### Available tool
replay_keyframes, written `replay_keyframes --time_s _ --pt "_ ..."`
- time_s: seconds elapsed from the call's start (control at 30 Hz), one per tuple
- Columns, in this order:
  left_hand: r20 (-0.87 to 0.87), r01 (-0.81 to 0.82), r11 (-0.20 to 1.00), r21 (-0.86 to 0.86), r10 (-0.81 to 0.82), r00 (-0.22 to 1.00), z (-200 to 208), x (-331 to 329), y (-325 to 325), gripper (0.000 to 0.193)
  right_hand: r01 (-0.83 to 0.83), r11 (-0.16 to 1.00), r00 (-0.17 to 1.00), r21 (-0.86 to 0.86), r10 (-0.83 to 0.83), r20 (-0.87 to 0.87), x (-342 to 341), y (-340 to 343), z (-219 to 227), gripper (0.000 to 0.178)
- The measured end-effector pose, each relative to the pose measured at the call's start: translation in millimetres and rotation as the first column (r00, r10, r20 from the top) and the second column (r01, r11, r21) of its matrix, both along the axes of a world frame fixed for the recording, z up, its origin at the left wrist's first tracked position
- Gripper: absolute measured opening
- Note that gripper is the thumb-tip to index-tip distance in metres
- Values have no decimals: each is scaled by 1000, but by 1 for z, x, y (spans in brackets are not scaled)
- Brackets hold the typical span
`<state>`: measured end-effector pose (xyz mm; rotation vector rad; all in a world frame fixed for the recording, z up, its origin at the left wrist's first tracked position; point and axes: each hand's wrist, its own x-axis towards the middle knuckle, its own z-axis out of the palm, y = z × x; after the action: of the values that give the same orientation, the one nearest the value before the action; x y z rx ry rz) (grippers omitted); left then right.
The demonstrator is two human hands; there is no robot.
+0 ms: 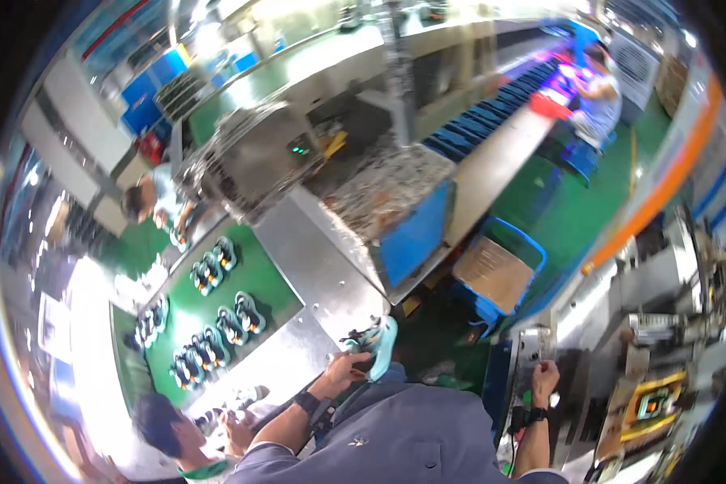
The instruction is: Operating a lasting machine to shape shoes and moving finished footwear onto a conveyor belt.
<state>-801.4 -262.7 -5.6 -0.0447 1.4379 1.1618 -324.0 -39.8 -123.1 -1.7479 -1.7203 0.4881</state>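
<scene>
1. Head view shows the left hand (pixel 345 369) closed around a teal-soled sneaker (pixel 377 345), held over the near edge of the steel tabletop (pixel 319 266).
2. Right hand (pixel 545 381) grips a part of the grey machine (pixel 645 323) at the person's right side; its fingers are wrapped, though what they clasp is too blurred to name.
3. Judging by this, the step in hand looks like carrying one shoe between belt and machine; the next move would call for a steady one-handed hold while the other hand works the machine.
4. Count: one sneaker in hand; roughly six pairs lie on the green conveyor belt (pixel 270 278) beyond the left hand.
5. Two co-workers stand along that belt and a third farther off; one cardboard box (pixel 494 273) sits ahead on the floor.
</scene>
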Motion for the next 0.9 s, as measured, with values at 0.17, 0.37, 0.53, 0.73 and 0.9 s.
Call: replay_keyframes --time_s 0.17,0.37,0.53,0.73,0.9 --pt "-36 -392 920 8 392 919 -40 -88 -36 23 -180 933 983 312 186 10 -120 111 125 13" --pt "-132 -623 782 10 619 775 -111 -243 -49 21 -474 801 880 365 429 202 -363 231 234 29" --pt "-276 -703 711 -13 673 686 -138 -369 -45 40 -473 879 837 58 427 341 -476 277 240 41" --pt "-355 -768 640 14 721 595 -208 -519 -52 43 -492 864 804 108 404 436 -464 307 209 51" --pt "-487 -617 586 525 801 347 -230 -682 -71 61 -497 867 851 -35 495 174 -459 340 165 51"
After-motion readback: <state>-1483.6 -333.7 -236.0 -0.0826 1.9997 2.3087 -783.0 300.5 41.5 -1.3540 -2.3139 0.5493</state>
